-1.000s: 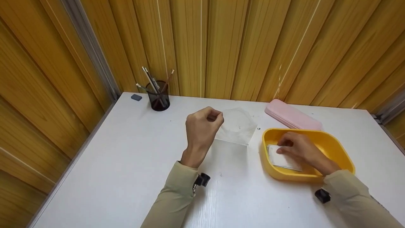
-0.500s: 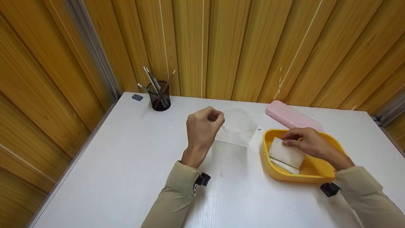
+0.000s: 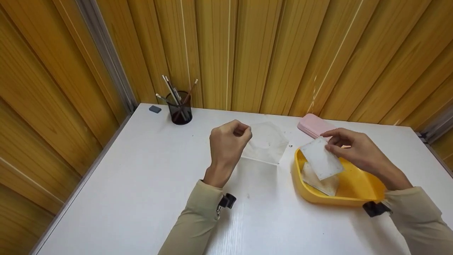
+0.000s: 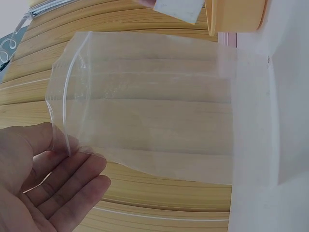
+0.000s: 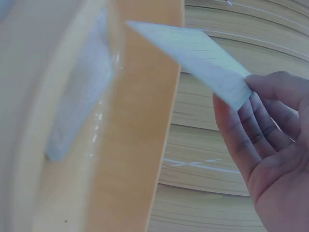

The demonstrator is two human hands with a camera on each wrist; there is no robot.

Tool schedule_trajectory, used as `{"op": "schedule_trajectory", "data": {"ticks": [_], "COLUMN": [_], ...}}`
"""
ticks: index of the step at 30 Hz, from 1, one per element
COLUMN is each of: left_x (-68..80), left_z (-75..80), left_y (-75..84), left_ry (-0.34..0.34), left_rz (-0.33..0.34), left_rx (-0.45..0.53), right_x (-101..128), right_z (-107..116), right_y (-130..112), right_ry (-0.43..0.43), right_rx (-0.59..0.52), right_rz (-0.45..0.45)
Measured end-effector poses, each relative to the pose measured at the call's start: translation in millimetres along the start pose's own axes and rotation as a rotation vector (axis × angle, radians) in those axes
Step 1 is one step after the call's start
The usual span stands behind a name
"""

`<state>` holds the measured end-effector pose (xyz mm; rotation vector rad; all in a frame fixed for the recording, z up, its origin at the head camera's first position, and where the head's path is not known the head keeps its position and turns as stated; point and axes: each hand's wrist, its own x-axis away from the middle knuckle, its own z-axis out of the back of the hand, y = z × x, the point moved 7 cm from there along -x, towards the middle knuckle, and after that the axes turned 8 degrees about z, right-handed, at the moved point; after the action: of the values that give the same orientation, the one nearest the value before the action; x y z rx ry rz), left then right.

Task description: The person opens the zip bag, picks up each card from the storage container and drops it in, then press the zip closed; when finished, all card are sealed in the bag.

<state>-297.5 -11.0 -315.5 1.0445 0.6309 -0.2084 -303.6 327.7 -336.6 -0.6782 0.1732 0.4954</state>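
Above the near-left rim of the shallow yellow plastic tray, a thin white rectangular card is held tilted, lifted clear of the tray's floor. It is pinched at its upper right corner by the right hand, thumb on one face and fingertips curled against the other, as is seen plainly in the right wrist view. Beneath the card, a second white sheet with brownish marks is left lying in the tray, leaned against its left wall.

Just left of the tray, and apart from it, a clear plastic zip bag is held up off the white worktop. One top corner of the bag is pinched by the left hand, whose fingers are curled in toward the palm; in the left wrist view the bag's zip edge is seen gripped between thumb and forefinger, with the rest of the film hung slack toward the worktop. Whether the bag's mouth is parted cannot be told.

Behind the tray, a flat pink oblong case is laid on the worktop, partly hidden by the right hand. Well apart at the far left corner, a dark mesh pen cup with pencils is stood upright, and a small grey-blue eraser is laid just beside it. Ribbed yellow wood-look wall panels are set behind the worktop.
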Motion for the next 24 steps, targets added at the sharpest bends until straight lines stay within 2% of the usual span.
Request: {"op": "schedule_trajectory", "data": {"ticks": [4,14,24], "left_x": [-0.6,1.4,0.2], "left_z": [0.1,1.4,1.0], "left_y": [0.7,0.0,-0.2], "left_ry": [0.000,0.010,0.016], "left_rz": [-0.009,-0.008,-0.005], "left_rx": [-0.001,-0.008,-0.015], "right_x": [-2,-3,-1], "right_z": [7,14,25], "right_y": [-12,-34,-65], "right_ry": [0.091,0.270,0.534], "right_rx": [-0.036,-0.107,-0.167], "right_rz": [0.074,0.096,0.128]}}
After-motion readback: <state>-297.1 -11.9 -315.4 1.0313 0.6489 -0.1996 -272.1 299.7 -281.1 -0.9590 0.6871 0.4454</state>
